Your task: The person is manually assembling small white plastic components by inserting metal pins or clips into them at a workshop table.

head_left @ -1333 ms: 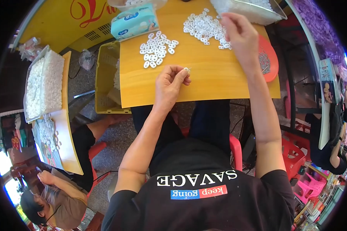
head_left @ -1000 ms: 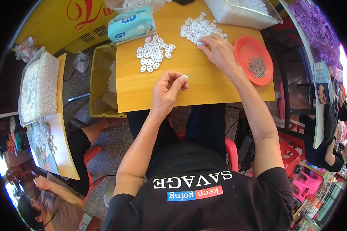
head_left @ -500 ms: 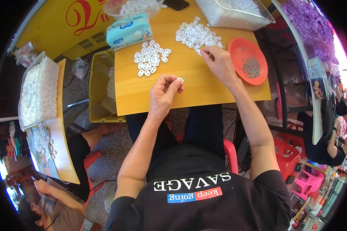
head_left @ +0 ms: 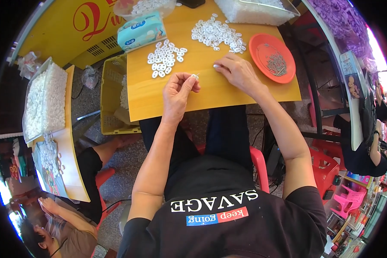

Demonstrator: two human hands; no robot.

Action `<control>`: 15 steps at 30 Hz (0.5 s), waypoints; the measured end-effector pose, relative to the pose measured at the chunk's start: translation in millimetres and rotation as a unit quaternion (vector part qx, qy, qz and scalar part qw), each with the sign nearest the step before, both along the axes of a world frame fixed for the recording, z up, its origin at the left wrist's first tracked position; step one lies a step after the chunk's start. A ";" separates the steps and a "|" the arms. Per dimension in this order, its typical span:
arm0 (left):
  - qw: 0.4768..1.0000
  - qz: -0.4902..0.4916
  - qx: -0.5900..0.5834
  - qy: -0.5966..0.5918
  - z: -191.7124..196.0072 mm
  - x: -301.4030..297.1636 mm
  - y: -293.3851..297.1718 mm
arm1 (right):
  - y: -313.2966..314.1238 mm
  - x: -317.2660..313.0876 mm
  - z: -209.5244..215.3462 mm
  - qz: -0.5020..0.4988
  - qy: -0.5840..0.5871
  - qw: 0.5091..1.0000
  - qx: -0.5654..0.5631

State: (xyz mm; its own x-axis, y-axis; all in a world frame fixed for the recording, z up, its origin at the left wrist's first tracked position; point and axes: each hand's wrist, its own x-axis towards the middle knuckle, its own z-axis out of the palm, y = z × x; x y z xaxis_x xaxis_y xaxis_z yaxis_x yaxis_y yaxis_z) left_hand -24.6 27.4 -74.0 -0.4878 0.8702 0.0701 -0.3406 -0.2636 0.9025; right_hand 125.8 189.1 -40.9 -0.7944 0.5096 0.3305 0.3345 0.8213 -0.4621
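above a smooth, wood-grained yellow tabletop [head_left: 219, 95], a left hand [head_left: 175, 94] pinches a small white piece [head_left: 194, 77], thumb and fingertip clamped on it, a thin metal pin [head_left: 197, 75] jutting out. the right hand [head_left: 238, 74] closes its fingertips on a small pale bit [head_left: 216, 66], its shape mostly hidden. beyond lie two heaps of flat, two-holed white ovals [head_left: 162, 67]; slender grey pins [head_left: 276, 65] fill part of a round red dish [head_left: 258, 43].

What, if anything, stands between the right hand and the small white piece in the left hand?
Nothing visible: between the right hand and the small white piece pinched in the left hand, only yellow tabletop shows. The larger pile of white pieces lies beyond that gap, and the red plate sits to the right.
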 end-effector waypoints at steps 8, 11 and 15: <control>1.000 -0.003 0.001 0.002 1.0 0.0 -0.6 | -12.0 -0.5 -0.9 -0.054 0.006 0.981 -0.188; 1.000 -0.008 -0.005 0.010 9.9 3.9 -1.6 | -25.9 2.7 10.6 -0.052 0.060 0.897 -0.436; 1.000 -0.013 0.004 0.004 24.4 11.3 -5.6 | -47.5 5.0 21.2 -0.010 0.175 0.835 -0.521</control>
State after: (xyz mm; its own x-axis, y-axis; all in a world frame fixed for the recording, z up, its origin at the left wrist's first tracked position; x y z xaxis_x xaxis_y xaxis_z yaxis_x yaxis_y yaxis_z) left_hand -13.3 21.8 -49.6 -0.4645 0.8819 0.0805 -0.3404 -0.2617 0.9031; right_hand 130.8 141.5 -19.7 -0.7301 0.6773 -0.0908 0.0380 -0.0925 -0.9950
